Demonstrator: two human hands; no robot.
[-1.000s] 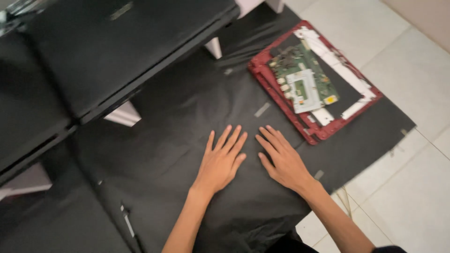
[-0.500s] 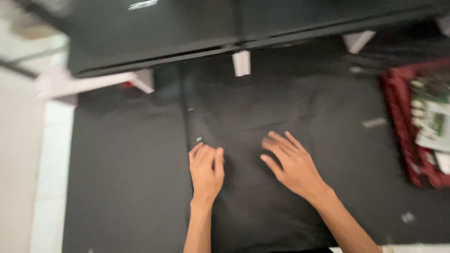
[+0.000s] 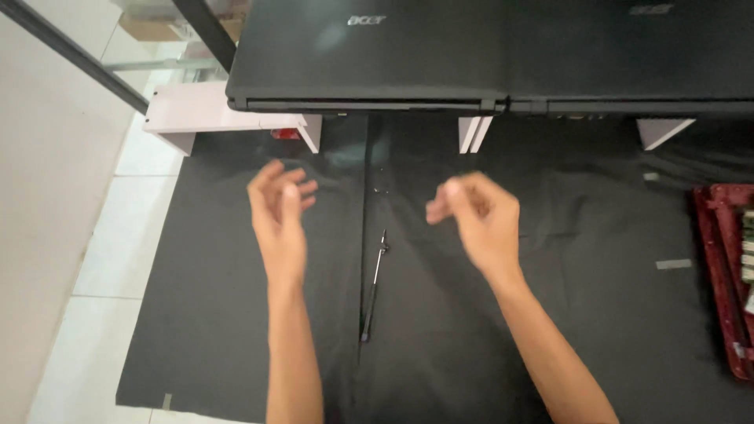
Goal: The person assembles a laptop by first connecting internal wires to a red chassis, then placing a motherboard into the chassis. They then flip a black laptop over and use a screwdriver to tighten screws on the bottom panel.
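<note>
Above black mat: left hand and right hand, fingers loosely curled, empty; 1 screwdriver between them; 2 closed laptops beyond.

I see a black mat over white floor tiles, black laptops on white stands, a dark screwdriver, and a red tray at the mat's right edge.

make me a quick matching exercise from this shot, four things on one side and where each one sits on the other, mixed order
Things:
1. screwdriver
2. black laptop
3. red tray
4. left hand

Places:
A. at the right edge of the picture
B. raised above the black mat, left of the screwdriver
C. lying on the mat between the two forearms
D. along the top, on white stands

Pairs: 1-C, 2-D, 3-A, 4-B
</note>
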